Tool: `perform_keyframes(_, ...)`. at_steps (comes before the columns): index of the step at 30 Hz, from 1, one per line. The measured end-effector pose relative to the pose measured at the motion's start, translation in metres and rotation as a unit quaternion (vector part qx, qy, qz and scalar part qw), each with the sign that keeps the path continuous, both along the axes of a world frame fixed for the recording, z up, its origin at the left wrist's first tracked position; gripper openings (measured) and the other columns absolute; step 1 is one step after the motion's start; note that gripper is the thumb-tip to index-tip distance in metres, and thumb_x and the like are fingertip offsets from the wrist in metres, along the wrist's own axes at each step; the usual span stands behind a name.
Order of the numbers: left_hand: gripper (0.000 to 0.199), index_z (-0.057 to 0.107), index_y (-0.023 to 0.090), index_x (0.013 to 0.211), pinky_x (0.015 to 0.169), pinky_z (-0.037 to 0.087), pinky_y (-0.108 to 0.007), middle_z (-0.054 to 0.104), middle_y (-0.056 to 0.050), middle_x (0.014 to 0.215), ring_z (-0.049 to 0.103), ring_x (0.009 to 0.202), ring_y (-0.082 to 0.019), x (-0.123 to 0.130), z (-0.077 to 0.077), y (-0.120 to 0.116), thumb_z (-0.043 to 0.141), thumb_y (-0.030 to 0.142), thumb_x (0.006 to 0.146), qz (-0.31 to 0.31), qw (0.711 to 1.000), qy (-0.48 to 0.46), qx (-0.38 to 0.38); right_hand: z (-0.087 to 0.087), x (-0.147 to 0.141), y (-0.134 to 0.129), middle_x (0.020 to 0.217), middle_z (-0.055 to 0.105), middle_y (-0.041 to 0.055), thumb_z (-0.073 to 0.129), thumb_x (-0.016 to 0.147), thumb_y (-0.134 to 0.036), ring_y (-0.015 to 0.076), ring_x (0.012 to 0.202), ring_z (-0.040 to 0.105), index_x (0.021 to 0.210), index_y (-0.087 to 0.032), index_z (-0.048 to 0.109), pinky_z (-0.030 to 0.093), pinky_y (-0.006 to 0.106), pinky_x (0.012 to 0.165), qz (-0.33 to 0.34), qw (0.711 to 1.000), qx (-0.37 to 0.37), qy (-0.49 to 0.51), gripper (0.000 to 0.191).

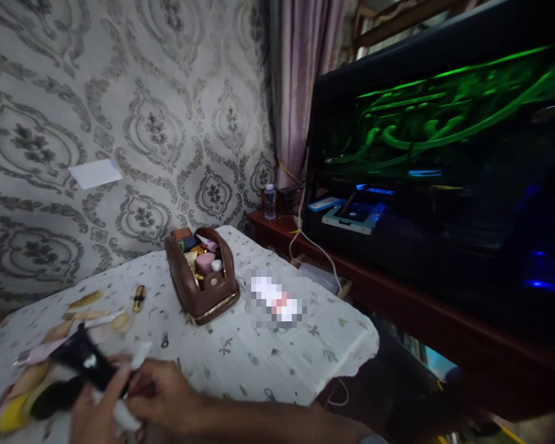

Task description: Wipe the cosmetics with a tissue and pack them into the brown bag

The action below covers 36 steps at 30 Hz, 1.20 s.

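Note:
At the lower left, my left hand (95, 416) is closed around a black squeeze tube (86, 357), its wide flat end pointing up and left. My right hand (166, 391) meets it at the tube's narrow end, thumb and fingers pinched together. What those fingertips grip is hidden. A blurred white piece (141, 354) sticks out between the hands, and white also shows below them. Just left of my left hand lies a blurred dark oval thing with a yellow end (16, 412). Beyond the hands stands an open brown cosmetic bag (202, 302) filled with small containers.
A patterned white cloth (259, 364) covers the table. Gold tubes (139, 298), a small round pot (120, 322) and slim sticks lie left of the bag. A pixelated item (275, 299) is to its right. A bottle (269, 202) and large screen (425, 154) stand beyond.

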<state>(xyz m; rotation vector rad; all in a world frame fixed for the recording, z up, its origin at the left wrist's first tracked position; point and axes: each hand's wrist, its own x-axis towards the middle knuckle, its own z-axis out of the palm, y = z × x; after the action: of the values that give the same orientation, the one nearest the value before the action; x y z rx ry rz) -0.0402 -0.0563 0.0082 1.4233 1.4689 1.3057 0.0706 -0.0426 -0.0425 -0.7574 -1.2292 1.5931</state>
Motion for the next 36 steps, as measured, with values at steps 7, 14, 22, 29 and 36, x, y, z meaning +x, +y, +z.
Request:
perform_keyframes(7,0.049,0.061,0.021,0.096,0.046,0.044,-0.023,0.06,0.004,0.061,0.057,0.051,-0.015,0.0,0.0,0.003,0.074,0.058,0.067,0.053,0.997,-0.053,-0.028,0.041,0.037,-0.008,0.065,0.06,-0.0038,0.073,0.075,-0.023,0.0098,0.059,0.051,0.074,-0.019,0.068,0.038,0.021,0.057,-0.063,0.96,0.118,-0.245,0.007)
perform_keyframes(14,0.033,0.063,0.018,0.086,0.067,0.049,-0.028,0.063,0.001,0.072,0.059,0.072,-0.019,0.004,0.0,0.003,0.062,0.05,0.079,-0.109,0.977,0.174,0.057,0.084,0.077,-0.004,0.069,0.053,-0.0051,0.064,0.087,-0.04,0.0081,0.057,0.048,0.111,-0.019,0.063,0.038,0.019,0.055,-0.109,0.97,0.196,-0.098,0.032)
perform_keyframes(22,0.038,0.054,0.019,0.071,0.052,0.035,-0.024,0.047,0.005,0.055,0.042,0.052,-0.013,0.018,-0.003,0.006,0.05,0.055,0.085,-0.167,0.976,0.134,0.027,0.092,0.114,-0.003,0.066,0.052,-0.0033,0.061,0.089,-0.049,0.0081,0.054,0.047,0.087,-0.017,0.063,0.039,0.019,0.05,-0.062,0.966,0.22,-0.122,0.032)
perform_keyframes(29,0.051,0.051,0.02,0.074,0.042,0.027,-0.022,0.042,0.008,0.041,0.032,0.037,-0.009,0.04,0.007,0.011,0.041,0.067,0.091,-0.126,0.992,0.007,-0.007,0.13,0.149,-0.001,0.061,0.054,-0.0023,0.058,0.095,-0.041,0.0095,0.056,0.05,0.078,-0.016,0.062,0.038,0.021,0.055,-0.073,0.924,0.318,-0.201,0.03)
perform_keyframes(36,0.051,0.051,0.02,0.075,0.04,0.027,-0.02,0.04,0.009,0.04,0.035,0.034,-0.009,0.066,0.008,0.024,0.045,0.069,0.089,-0.116,0.991,-0.029,-0.059,0.141,0.168,0.002,0.065,0.054,-0.0022,0.054,0.098,-0.031,0.008,0.056,0.05,0.075,-0.016,0.06,0.038,0.02,0.054,-0.087,0.895,0.379,-0.217,0.028)
